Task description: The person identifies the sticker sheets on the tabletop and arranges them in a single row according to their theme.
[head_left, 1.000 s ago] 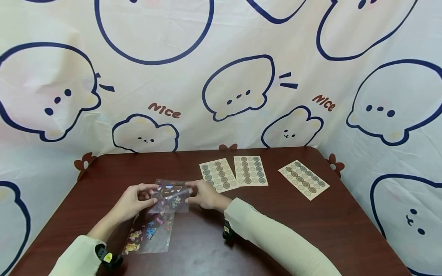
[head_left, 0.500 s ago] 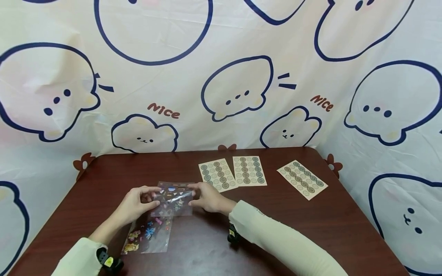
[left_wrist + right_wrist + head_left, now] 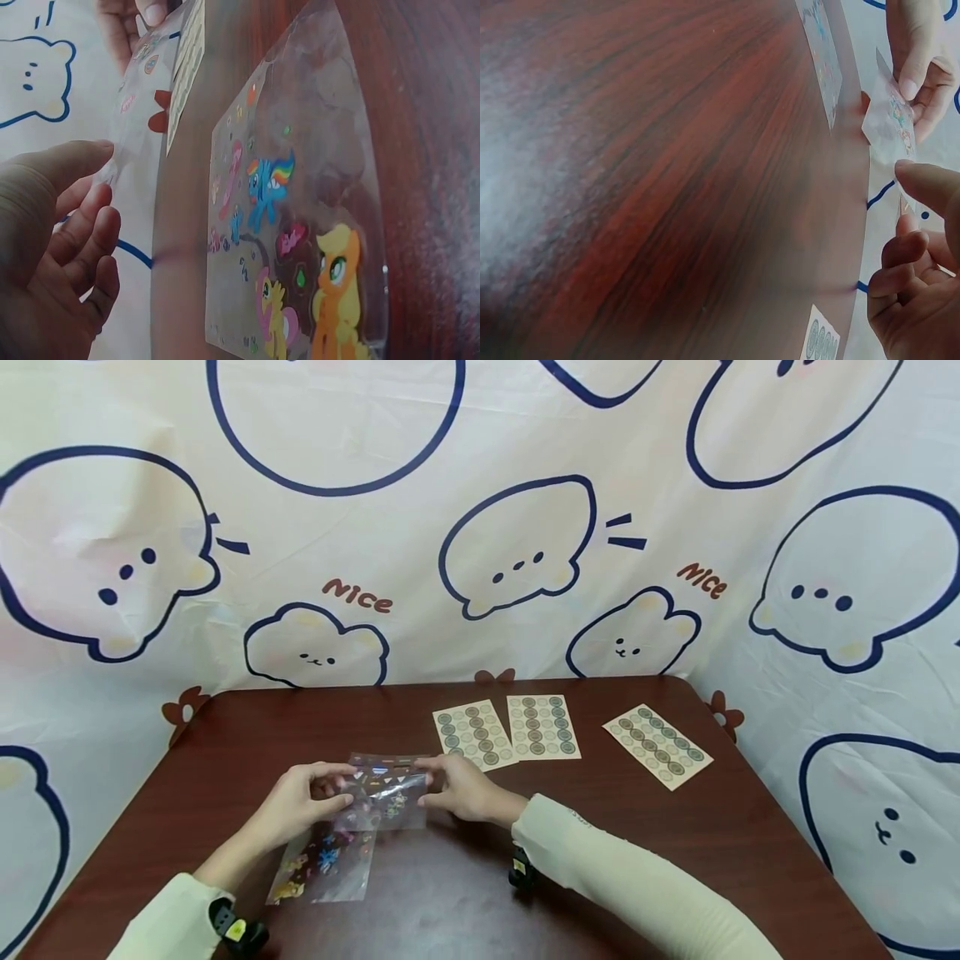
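My left hand (image 3: 300,802) and my right hand (image 3: 465,793) pinch opposite side edges of a clear plastic sticker sheet (image 3: 388,802). Small colourful stickers show on it, and light glints off its film. In the left wrist view, the thumb and fingers of the left hand (image 3: 64,225) meet at the sheet's edge. From the right wrist, the held sheet (image 3: 889,120) looks tilted, raised above the tabletop. Below it lies a second clear sticker sheet (image 3: 333,868) with cartoon ponies, its far end overlapped by the held one in the head view.
Two cream sheets of round stickers, one (image 3: 474,735) beside the other (image 3: 543,727), lie at the back of the dark wooden table (image 3: 570,810). A third cream sheet (image 3: 660,747) lies askew to the right. A cartoon-printed cloth (image 3: 412,543) hangs behind.
Both hands have shifted slightly to the right with the clear sticker sheet between them. The pony sheet and the cream sheets stay where they were.
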The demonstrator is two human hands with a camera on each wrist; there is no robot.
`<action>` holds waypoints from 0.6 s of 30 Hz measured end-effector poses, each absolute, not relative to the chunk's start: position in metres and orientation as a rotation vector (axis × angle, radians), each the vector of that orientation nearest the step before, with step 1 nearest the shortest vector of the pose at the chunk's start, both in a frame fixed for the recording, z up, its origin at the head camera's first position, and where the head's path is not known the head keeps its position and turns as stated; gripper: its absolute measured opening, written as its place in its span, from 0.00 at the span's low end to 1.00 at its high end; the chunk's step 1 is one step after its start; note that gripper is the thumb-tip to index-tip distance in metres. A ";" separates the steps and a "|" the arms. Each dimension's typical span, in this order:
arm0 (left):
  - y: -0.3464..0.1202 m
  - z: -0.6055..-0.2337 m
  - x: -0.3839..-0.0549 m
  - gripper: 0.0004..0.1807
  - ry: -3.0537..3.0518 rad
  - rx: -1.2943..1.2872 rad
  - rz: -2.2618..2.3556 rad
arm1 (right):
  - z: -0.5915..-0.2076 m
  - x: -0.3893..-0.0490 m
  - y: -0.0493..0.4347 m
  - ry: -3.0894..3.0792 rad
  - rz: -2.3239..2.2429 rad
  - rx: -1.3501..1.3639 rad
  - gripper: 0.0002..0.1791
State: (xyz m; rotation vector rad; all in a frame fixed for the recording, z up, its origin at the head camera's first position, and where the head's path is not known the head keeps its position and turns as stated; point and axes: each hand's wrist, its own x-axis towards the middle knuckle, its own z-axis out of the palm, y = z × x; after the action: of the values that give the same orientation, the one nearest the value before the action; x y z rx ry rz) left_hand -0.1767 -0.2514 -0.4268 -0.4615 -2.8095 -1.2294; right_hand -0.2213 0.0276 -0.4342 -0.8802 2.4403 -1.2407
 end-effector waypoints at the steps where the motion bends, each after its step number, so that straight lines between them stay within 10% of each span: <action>1: -0.251 -0.426 -0.176 0.18 -2.814 -0.466 -1.235 | -0.434 -0.221 0.029 2.438 -1.244 -0.881 0.32; 18: -0.237 -0.424 -0.165 0.17 -2.842 -0.482 -1.269 | -0.431 -0.209 0.046 2.468 -1.225 -0.928 0.31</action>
State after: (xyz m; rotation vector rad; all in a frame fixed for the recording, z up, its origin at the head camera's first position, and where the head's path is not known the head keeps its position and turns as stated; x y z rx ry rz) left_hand -0.1649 -0.2370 -0.4235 -0.4817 -2.8419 -1.2695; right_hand -0.2093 0.0457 -0.4307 -0.9280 2.4682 -1.2252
